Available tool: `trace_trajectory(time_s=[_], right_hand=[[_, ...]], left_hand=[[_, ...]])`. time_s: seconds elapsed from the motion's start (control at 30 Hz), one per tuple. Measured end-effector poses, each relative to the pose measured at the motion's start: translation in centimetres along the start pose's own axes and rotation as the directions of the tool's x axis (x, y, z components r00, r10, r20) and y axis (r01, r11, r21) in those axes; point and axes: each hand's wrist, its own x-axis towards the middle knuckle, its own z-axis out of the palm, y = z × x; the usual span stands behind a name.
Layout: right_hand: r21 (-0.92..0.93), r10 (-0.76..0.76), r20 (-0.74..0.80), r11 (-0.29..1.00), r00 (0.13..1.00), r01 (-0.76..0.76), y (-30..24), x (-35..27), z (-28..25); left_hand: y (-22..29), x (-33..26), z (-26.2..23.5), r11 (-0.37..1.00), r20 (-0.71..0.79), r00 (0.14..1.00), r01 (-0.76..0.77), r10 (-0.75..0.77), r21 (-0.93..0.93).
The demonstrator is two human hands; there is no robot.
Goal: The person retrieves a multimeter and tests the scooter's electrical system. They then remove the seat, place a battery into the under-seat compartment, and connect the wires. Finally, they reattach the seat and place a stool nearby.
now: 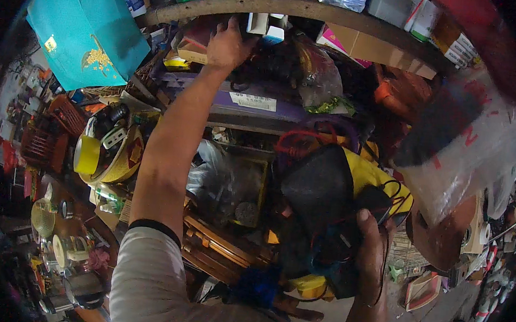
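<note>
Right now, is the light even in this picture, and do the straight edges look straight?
Head view: light is uneven, with the turquoise bag bright and the area beside the left hand deep in shadow; head view: the shelf edge bows upward from fisheye distortion, and the corners go black.

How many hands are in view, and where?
2: the left hand beside small boxes below the wooden shelf; the right hand lower right, at the black-and-yellow bundle. Others could be hidden in clutter.
</note>
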Motion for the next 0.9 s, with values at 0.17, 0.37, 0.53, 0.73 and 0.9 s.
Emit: trace_trajectory(time_s=[0.17, 0.37, 0.53, 0.73, 0.9], right_hand=[[0.155, -0.076, 0.132, 0.986, 0.988, 0.055, 1.5, 1.0, -0.7], [0.176, -0.135, 0.052, 0.977, 0.989, 0.124, 1.4, 0.2, 0.6], [0.068, 0.037, 0.0, 0.997, 0.999, -0.037, 1.3, 0.4, 0.2], [-0.097, 0.052, -0.115, 0.993, 0.992, -0.063, 1.6, 0.1, 0.2], [-0.001, 0.07, -0.047, 0.998, 0.996, -0.07, 1.1, -0.1, 0.3]], left_hand=[[-1.2, 2.4, 0.4, 0.995, 0.024, 0.997, -0.071, 0.07, 0.076], [-2.3, 4.0, 0.6, 0.974, 0.046, 0.992, -0.125, 0.118, 0.187], [-2.5, 6.6, 0.4, 0.959, 0.159, 0.978, -0.171, 0.137, 0.225], [-2.3, 4.9, 0.3, 0.986, 0.099, 0.982, -0.162, 0.158, 0.031], [-0.4, -4.5, 0.2, 0.964, -0.359, 0.933, -0.125, 0.033, -0.234]])
